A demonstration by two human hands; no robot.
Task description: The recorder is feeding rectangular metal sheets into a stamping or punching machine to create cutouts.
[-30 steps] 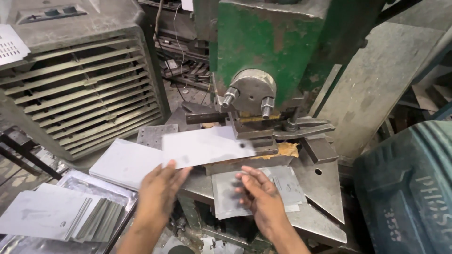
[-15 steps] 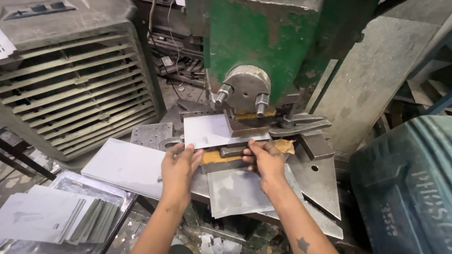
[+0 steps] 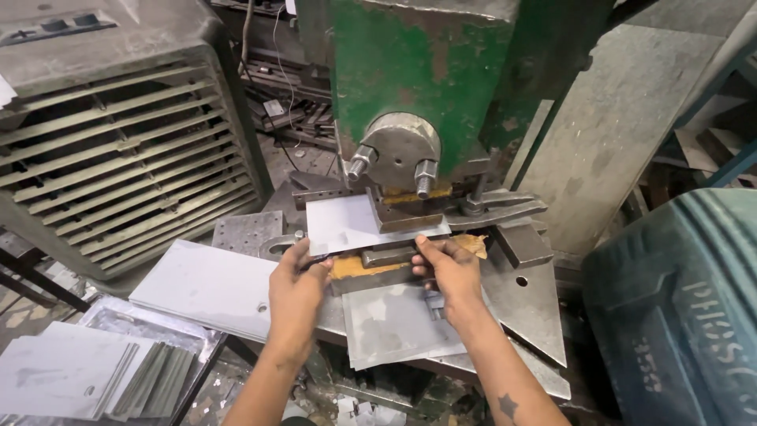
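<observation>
Holding metal sheet (image 3: 347,225) under green press (image 3: 426,71): left hand (image 3: 296,288), right hand (image 3: 451,272).

A flat, pale grey rectangular metal sheet (image 3: 347,225) is lying level under the green press's die, its near edge sticking out toward the viewer.

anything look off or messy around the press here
Mostly wear and clutter: the green press body has paint chipped to bare metal, and cut sheets lie loosely fanned at lower left. The sheet held by the left hand and right hand sits flat.
</observation>
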